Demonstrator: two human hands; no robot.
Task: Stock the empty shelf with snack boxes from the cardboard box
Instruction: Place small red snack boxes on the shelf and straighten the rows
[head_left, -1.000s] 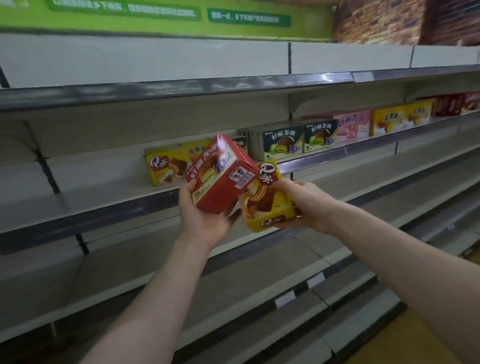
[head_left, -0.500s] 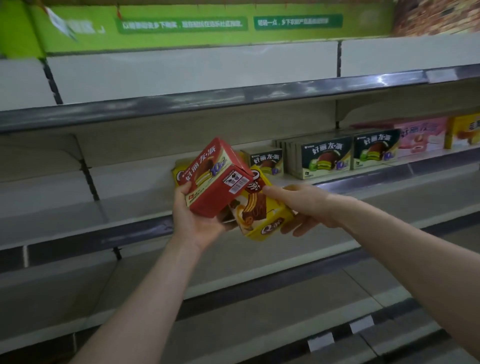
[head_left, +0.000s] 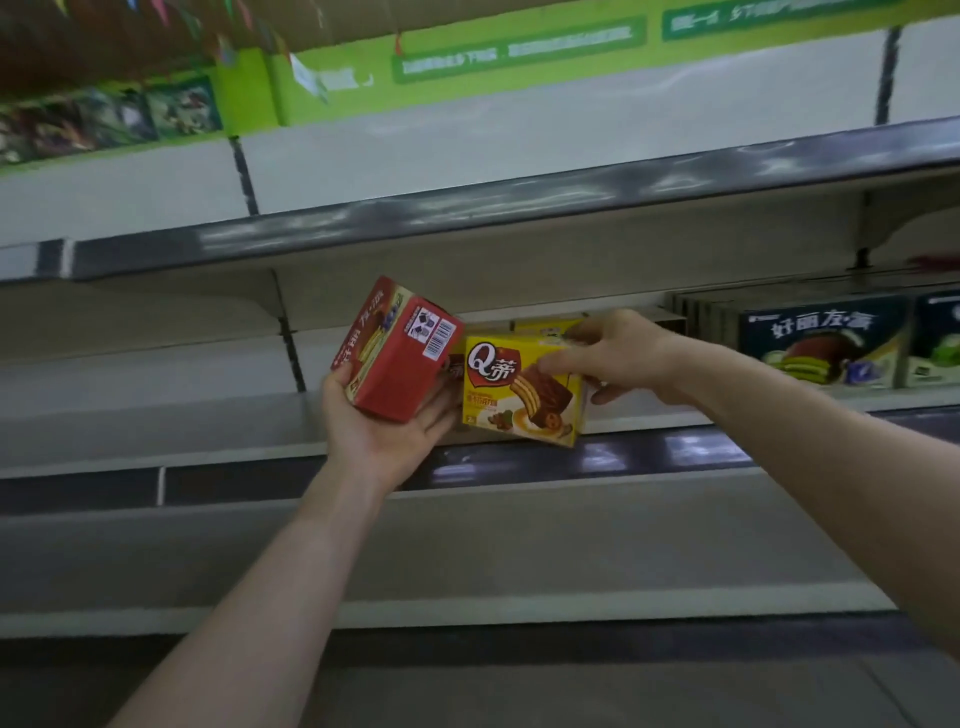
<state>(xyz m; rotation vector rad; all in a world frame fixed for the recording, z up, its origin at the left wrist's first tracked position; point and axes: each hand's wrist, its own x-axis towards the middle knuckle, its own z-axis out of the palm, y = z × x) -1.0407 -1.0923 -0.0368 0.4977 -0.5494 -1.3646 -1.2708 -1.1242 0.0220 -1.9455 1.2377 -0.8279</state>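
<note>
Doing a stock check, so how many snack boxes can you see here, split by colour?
Red: 1, the red box in the left hand
Yellow: at least 2, the yellow box in the right hand and a partly hidden box behind it
Dark green: 2, the dark green boxes facing out on the shelf
Total: at least 5

One red box (head_left: 397, 358), perhaps three yellow boxes (head_left: 522, 389), two dark boxes (head_left: 821, 343)

grey shelf (head_left: 208, 431), dark green boxes (head_left: 821, 340) at right, yellow box (head_left: 543, 326) at middle
</note>
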